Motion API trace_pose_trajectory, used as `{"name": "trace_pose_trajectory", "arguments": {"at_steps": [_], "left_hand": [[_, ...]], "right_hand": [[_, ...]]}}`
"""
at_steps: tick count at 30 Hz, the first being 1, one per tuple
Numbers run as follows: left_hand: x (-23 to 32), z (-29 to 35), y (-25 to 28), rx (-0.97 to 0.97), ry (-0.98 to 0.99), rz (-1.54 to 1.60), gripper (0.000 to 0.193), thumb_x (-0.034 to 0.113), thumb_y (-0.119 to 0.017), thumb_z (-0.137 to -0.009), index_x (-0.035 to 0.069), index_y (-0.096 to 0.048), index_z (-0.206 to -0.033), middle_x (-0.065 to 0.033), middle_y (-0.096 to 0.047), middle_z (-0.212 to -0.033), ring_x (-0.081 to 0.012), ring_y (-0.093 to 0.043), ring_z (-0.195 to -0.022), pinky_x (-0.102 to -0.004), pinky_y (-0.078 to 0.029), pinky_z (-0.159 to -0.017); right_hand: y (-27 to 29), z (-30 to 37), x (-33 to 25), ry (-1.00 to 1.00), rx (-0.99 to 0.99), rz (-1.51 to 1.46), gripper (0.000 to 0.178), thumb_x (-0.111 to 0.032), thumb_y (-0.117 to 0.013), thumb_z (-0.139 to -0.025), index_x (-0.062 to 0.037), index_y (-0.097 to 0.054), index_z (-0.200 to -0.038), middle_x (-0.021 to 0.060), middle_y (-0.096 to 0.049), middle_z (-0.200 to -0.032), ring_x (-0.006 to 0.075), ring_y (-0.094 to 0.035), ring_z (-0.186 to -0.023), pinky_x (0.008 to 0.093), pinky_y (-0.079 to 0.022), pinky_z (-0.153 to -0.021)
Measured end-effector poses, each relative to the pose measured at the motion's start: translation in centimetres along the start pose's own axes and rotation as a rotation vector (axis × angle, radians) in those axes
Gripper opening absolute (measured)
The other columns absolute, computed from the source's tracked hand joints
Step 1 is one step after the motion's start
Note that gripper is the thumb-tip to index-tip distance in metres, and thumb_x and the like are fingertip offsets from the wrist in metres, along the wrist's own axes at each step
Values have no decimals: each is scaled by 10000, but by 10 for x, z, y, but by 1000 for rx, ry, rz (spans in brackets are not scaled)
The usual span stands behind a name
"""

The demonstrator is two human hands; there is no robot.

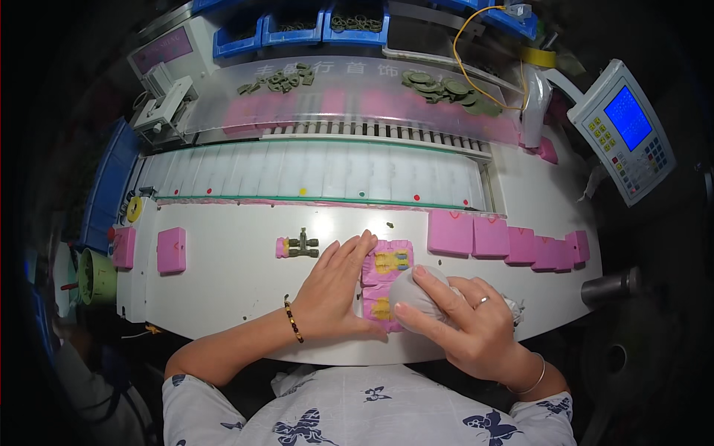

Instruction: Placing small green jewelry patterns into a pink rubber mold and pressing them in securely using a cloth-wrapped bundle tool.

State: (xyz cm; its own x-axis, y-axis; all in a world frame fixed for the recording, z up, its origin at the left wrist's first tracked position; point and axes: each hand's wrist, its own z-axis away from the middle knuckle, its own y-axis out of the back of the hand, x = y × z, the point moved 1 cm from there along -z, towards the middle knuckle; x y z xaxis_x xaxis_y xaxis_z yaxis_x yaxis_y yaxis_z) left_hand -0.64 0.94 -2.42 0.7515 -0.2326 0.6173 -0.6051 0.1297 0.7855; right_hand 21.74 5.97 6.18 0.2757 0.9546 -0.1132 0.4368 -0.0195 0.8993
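Observation:
Just right of the table's middle lies an opened pink mould (399, 247), its two halves one above the other, each with a yellow patch inside. My left hand (336, 288) rests along the mould's left edge, fingers stretched out and thumb apart. Rounded and white, a cloth pouch (413, 297) is gripped by my right hand (476, 323), partly covering the lower half. Its loose end shows beyond my fingers. Beside my left fingertips stand a dark green branched piece (303, 244) and a small pink and yellow piece (282, 247).
Pink mould blocks (450, 232) line the right; two more stand left, one a pink block (172, 250). Behind runs a conveyor of white plates (312, 175). A control panel (628, 130) juts in at right; a dark cylinder (611, 288) projects below it. Blue bins (357, 22) sit at the back.

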Motion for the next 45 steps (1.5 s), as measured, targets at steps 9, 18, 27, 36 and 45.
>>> {"name": "trace_pose_trajectory", "arguments": {"at_steps": [9, 18, 27, 36, 45], "left_hand": [[-3, 0, -3, 6, -26, -5, 1347, 601, -851, -611, -63, -113, -1521, -266, -281, -1530, -409, -252, -1444, -514, -168, -1192], [4, 9, -1, 74, -116, -29, 1117, 515, -810, -722, 12, -217, -1523, -220, -310, -1549, -400, -267, -1451, -561, -151, -1175], [-53, 40, 42, 574, 161, -150, 551, 128, -776, -757, 42, -583, -1266, -155, -557, -1220, -341, -530, -1130, -465, -367, -1031], [-63, 44, 42, 487, 299, 108, 161, 35, -741, -785, 23, -664, -926, -88, -660, -902, -234, -620, -855, -351, -476, -849], [13, 9, 30, 382, -97, 542, 107, -1, -690, -851, -11, -671, -957, -100, -691, -866, -167, -674, -761, -279, -532, -697]], "right_hand": [[-9, 28, 28, -114, -247, 67, 512, -98, -638, -767, -193, -646, -1270, 126, -576, -1368, 238, -615, -799, 368, -495, -772], [-29, 9, 45, -355, -24, 226, 476, -62, -653, -827, -100, -624, -1300, 146, -545, -1387, 312, -555, -1165, 399, -429, -957], [-65, -2, 17, -296, -45, -429, 365, -258, -739, -834, -83, -687, -1150, 99, -678, -1071, 261, -626, -991, 374, -444, -865], [-62, -1, 19, -438, 7, -832, 279, -72, -727, -827, -22, -698, -1100, 113, -705, -1028, 218, -656, -931, 320, -514, -791], [-56, -26, 6, -472, 139, -828, 289, -70, -767, -815, 3, -682, -1082, 134, -684, -973, 204, -669, -828, 294, -525, -704]]}}
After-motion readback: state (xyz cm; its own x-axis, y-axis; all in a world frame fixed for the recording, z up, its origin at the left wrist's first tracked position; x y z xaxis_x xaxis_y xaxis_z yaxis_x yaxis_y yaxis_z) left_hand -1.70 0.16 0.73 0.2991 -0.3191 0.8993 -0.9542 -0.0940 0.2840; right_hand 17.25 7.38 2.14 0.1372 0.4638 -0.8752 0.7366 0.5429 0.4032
